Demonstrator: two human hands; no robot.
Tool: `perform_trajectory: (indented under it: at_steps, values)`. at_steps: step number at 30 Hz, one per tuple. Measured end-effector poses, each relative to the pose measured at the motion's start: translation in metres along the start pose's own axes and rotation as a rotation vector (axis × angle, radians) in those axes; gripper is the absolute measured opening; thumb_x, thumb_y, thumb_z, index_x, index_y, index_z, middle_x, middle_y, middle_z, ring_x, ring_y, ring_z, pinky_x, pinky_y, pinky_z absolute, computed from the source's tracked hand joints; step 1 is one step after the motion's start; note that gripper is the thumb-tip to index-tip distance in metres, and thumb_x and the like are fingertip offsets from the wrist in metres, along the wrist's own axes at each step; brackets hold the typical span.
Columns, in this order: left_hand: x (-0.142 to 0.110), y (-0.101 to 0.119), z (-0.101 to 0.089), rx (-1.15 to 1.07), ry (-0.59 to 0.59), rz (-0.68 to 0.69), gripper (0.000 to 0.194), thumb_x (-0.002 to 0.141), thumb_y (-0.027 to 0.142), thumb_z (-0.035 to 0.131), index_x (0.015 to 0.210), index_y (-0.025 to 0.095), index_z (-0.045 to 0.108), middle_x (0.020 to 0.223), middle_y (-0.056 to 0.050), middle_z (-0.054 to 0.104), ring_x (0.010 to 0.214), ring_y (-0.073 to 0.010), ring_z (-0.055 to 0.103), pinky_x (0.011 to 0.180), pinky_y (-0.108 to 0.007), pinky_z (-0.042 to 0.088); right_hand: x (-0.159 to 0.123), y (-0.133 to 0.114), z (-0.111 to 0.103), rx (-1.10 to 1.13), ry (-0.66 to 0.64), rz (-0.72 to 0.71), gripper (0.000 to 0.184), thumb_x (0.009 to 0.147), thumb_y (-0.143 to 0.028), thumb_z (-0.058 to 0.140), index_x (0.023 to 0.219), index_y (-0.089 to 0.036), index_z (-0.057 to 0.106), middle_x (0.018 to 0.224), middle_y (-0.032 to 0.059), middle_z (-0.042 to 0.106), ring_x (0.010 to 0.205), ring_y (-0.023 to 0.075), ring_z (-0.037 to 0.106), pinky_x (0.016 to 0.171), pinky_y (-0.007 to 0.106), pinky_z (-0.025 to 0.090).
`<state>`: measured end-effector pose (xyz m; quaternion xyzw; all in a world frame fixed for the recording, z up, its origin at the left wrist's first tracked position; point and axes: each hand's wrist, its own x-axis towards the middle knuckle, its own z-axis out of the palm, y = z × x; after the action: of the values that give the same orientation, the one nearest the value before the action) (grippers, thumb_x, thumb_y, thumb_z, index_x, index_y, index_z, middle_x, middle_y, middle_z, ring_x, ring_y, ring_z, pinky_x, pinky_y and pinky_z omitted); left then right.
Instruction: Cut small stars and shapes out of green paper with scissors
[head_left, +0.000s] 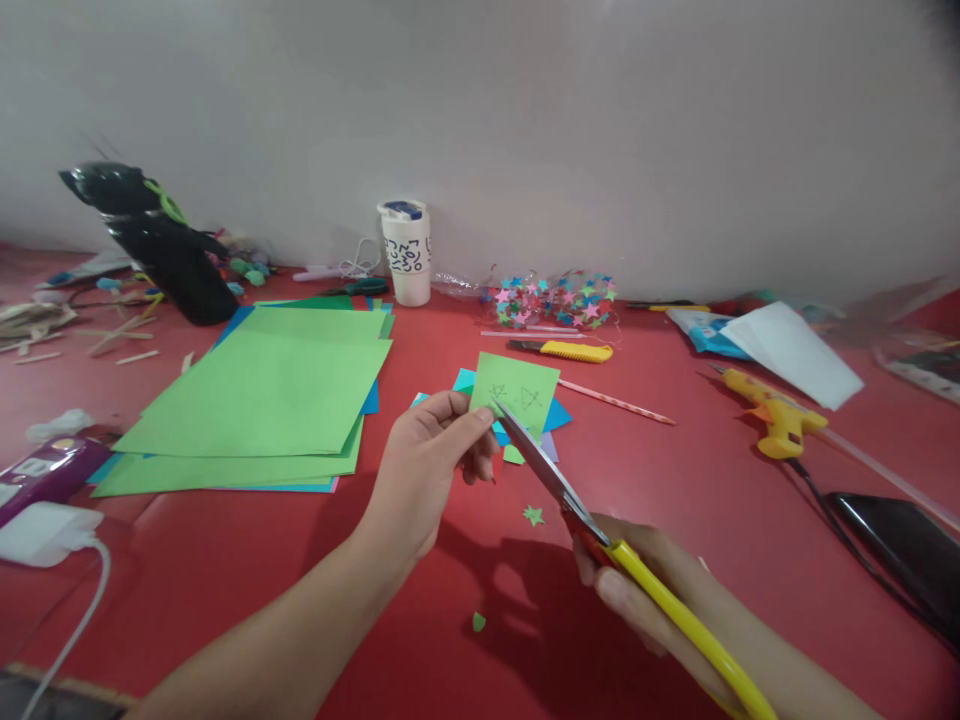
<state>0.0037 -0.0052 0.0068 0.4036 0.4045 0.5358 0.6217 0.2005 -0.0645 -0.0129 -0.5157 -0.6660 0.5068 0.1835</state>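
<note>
Looking out from the wearer's head, forward and down over the red bench (pixel 225 550). Sitting close above the left hand (pixel 427 455) and right hand (pixel 664 555), taking in a wide sweep past the far edge, up to the pale wall (pixel 480 130) behind.

- My left hand (pixel 424 470) pinches the green paper square (pixel 517 385), marked with pencilled stars, by its lower left corner.
- My right hand (pixel 637 575) grips the yellow-handled scissors (pixel 551 475), blades reaching over that square.
- Just below the pinch lies a cut green star (pixel 533 515).
- Left of my grip: stacked green sheets (pixel 262 385).
- Beyond it: a yellow utility knife (pixel 577 351).
- Well right: a yellow glue gun (pixel 780 410).
</note>
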Motion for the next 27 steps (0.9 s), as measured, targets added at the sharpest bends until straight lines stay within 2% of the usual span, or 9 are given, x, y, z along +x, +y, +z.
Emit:
perform_trajectory:
  at_steps: [22, 27]
  values:
    - [0.0001, 0.0010, 0.0008, 0.047, 0.030, -0.016, 0.020, 0.077, 0.023, 0.061, 0.060, 0.016, 0.052, 0.052, 0.005, 0.058, 0.041, -0.0039, 0.049, 0.043, -0.017, 0.035, 0.0026, 0.0053, 0.0034, -0.004, 0.049, -0.002, 0.058, 0.075, -0.081, 0.033, 0.064, -0.024, 0.031, 0.053, -0.0085, 0.030, 0.040, 0.0076, 0.028, 0.036, 0.022, 0.023]
    - [0.0003, 0.0022, 0.0017, 0.053, 0.029, -0.021, 0.020, 0.076, 0.024, 0.062, 0.060, 0.016, 0.053, 0.052, 0.005, 0.058, 0.040, -0.0038, 0.049, 0.043, -0.017, 0.035, 0.0022, 0.0017, 0.0030, 0.015, 0.047, 0.041, 0.057, 0.075, -0.080, 0.035, 0.063, -0.024, 0.031, 0.051, -0.0086, 0.030, 0.039, 0.0079, 0.029, 0.035, 0.021, 0.025]
